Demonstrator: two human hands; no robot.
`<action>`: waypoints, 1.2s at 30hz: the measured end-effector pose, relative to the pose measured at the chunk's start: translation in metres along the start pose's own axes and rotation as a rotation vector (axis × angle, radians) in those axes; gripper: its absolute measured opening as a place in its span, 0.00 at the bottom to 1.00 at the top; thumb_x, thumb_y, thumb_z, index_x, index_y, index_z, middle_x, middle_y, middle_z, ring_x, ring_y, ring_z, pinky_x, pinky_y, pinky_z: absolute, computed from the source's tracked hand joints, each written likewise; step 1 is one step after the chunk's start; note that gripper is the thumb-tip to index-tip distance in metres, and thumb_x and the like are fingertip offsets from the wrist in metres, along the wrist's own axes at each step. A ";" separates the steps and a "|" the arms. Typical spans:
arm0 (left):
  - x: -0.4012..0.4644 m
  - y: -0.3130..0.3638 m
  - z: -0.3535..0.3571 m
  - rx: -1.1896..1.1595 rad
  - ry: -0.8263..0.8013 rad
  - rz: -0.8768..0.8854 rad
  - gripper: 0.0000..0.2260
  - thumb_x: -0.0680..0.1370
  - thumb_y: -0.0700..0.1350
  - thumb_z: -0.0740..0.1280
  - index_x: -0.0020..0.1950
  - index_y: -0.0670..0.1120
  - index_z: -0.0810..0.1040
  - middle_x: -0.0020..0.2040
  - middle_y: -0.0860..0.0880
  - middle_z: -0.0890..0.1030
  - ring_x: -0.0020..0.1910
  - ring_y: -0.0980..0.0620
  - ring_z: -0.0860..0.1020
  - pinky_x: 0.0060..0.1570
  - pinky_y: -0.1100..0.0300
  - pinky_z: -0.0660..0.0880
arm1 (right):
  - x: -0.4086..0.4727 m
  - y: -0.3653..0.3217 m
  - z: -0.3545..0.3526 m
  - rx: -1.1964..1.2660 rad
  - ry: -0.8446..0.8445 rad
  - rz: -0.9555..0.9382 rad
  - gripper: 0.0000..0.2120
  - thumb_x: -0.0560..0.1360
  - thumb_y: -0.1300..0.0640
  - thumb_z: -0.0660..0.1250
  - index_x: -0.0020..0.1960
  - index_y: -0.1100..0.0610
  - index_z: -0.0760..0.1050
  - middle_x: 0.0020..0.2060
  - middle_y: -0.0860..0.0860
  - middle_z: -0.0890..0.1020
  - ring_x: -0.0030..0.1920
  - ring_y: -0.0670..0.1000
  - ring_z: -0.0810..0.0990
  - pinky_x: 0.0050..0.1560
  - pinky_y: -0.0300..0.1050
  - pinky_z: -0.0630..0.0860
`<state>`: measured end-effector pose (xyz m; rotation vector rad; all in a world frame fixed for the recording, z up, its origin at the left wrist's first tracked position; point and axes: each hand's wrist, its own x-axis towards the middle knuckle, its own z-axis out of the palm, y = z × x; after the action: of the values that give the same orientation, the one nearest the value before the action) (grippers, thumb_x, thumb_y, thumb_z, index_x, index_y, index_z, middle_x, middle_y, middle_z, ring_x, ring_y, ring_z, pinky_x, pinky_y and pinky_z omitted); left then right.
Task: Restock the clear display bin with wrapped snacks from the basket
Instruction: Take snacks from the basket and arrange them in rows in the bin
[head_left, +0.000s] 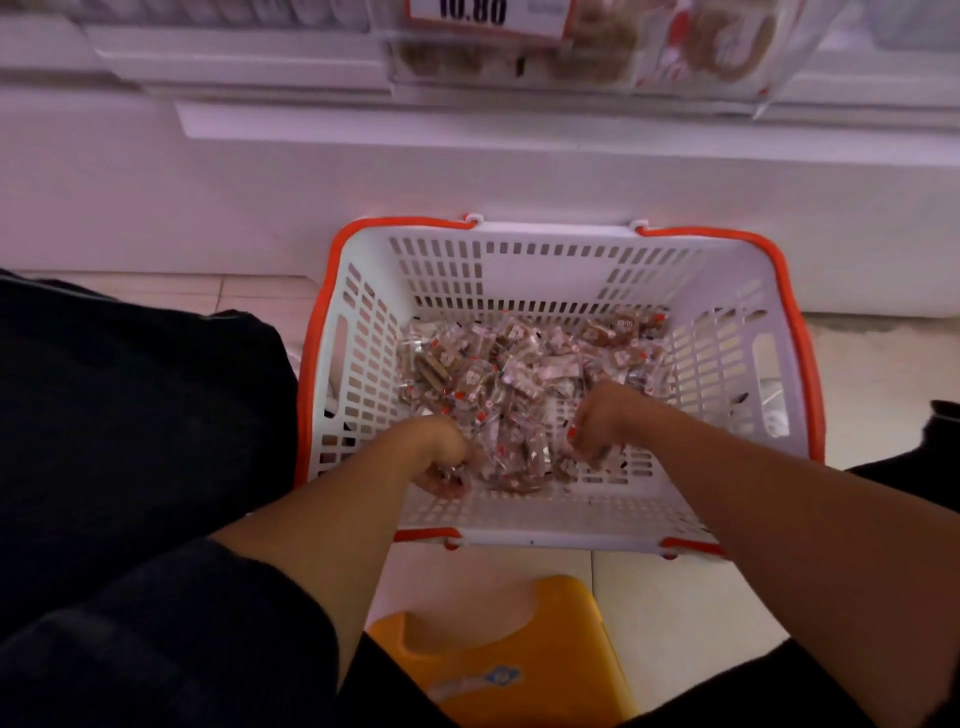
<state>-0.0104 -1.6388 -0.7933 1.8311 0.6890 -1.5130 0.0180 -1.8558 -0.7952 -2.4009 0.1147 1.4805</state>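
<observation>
— Down at the basket (727, 364) floor, what are the hands doing?
— Left hand (441, 457) and right hand (602, 421) are each curling around wrapped snacks (519, 374), apart from each other.
— And the clear bin (597, 47)?
— It is hanging above on the shelf (260, 62).

Tiled floor (675, 597) — basket (545, 249), yellow stool (545, 649)

I can't read the blurred wrapped snacks (524, 374); my fingertips vanish among them, and the clear display bin (597, 47) is cropped by the top edge
</observation>
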 end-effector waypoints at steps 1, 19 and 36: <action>-0.013 0.005 -0.004 -0.037 -0.045 0.054 0.08 0.81 0.43 0.67 0.55 0.38 0.78 0.55 0.39 0.81 0.37 0.47 0.81 0.52 0.48 0.82 | -0.007 -0.003 -0.007 0.042 0.000 -0.034 0.14 0.68 0.60 0.77 0.53 0.61 0.83 0.50 0.57 0.85 0.52 0.56 0.84 0.51 0.47 0.81; -0.309 0.166 -0.098 -0.287 -0.307 1.119 0.14 0.73 0.47 0.65 0.54 0.40 0.79 0.43 0.42 0.84 0.36 0.47 0.81 0.30 0.57 0.79 | -0.274 -0.067 -0.210 0.720 0.684 -1.061 0.15 0.60 0.59 0.77 0.45 0.61 0.84 0.35 0.51 0.86 0.33 0.42 0.82 0.34 0.32 0.75; -0.301 0.186 -0.103 -0.272 -0.367 1.202 0.20 0.77 0.45 0.65 0.69 0.46 0.72 0.60 0.40 0.82 0.53 0.43 0.83 0.42 0.54 0.82 | -0.248 -0.078 -0.209 0.615 0.992 -1.065 0.18 0.73 0.55 0.68 0.62 0.48 0.79 0.47 0.56 0.84 0.44 0.45 0.82 0.48 0.39 0.80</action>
<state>0.1358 -1.6771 -0.4571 1.2524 -0.3631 -0.8064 0.1004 -1.8704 -0.4725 -1.8680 -0.3747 -0.2281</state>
